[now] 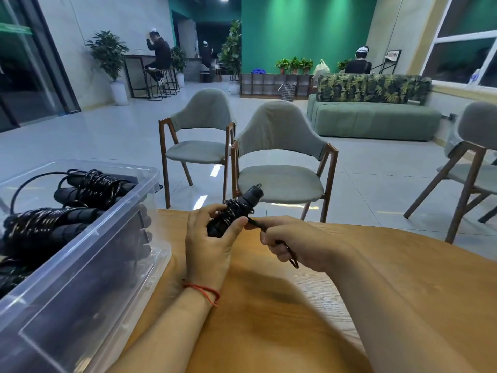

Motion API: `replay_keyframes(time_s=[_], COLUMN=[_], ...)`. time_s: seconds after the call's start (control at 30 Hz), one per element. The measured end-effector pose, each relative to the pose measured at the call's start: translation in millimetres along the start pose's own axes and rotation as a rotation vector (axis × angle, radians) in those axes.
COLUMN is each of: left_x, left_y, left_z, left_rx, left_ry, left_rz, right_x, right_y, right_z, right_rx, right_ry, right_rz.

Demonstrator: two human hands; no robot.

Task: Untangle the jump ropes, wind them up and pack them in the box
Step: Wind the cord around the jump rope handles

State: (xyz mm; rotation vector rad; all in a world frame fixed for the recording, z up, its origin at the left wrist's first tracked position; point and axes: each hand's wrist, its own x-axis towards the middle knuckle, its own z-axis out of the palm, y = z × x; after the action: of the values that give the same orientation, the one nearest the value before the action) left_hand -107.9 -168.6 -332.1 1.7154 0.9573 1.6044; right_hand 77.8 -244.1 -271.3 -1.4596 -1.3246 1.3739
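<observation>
Tension: left hand [207,251] grips wound jump rope [240,208], right hand [293,241] pinches loose end [256,224]; pull taut, then tuck in

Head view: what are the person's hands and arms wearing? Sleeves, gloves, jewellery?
Left hand and right hand are bare: no gloves, rings or watch visible. Forearms are bare too, no sleeves in view. A thin red string bracelet circles the left wrist.
</observation>
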Motion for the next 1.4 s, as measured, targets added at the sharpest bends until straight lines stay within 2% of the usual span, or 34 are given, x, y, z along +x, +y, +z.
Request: replay_keyframes(time_s=[0.13,0.23,0.37,0.53,0.67,0.73,0.83,1.0,1.07,1.1,1.23,1.4], left_x=[-3.1,-5.8,-4.9,0.9,0.6,3.3,5.7,-9.1,-12.4,-12.1,-2.8,20.7], left_y=[0.5,0.6,3.1,2.8,7.1,5.1,4.8,20.5,25.2,27.8,42.1,68.7], left_z=[1.4,2.2,1.4,-1.6,-2.1,-3.5,-5.1,2.7,4.4,3.7,-5.7,-13.1], left_rx=[0.159,0.261,0.402,0.484,0.501,0.470,0.407,0.244,0.144,0.071,-0.183,-0.136], left_ry=[-0.030,-0.068,-0.064,-0.051,-0.076,-0.118,-0.221,-0.549,-0.620,-0.604,-0.429,-0.313], left_rz=[0.142,0.246,0.405,0.504,0.594,0.625,0.659,0.770,0.693,0.610,0.327,0.172], right_x=[-4.5,-10.3,-10.7,-2.9,2.8,4.6,3.7,1.8,2.5,3.4,3.7,-5.8], right_y=[-11.9,-20.6,-23.6,-22.8,-20.4,-19.1,-17.8,-15.0,-13.9,-13.2,-12.1,-24.0], right_z=[-3.9,-7.2,-0.3,14.8,29.0,33.2,31.2,26.1,24.2,23.3,21.0,12.2], right_rx=[-0.152,-0.072,0.011,0.180,0.210,0.355,0.386,0.397,0.389,0.386,0.366,0.287], right_ry=[0.137,0.221,0.248,0.305,0.315,0.314,0.346,0.380,0.421,0.425,0.392,0.374], right_rz=[0.063,0.093,0.093,-0.015,-0.092,-0.059,-0.035,-0.043,-0.055,-0.067,-0.132,-0.185])
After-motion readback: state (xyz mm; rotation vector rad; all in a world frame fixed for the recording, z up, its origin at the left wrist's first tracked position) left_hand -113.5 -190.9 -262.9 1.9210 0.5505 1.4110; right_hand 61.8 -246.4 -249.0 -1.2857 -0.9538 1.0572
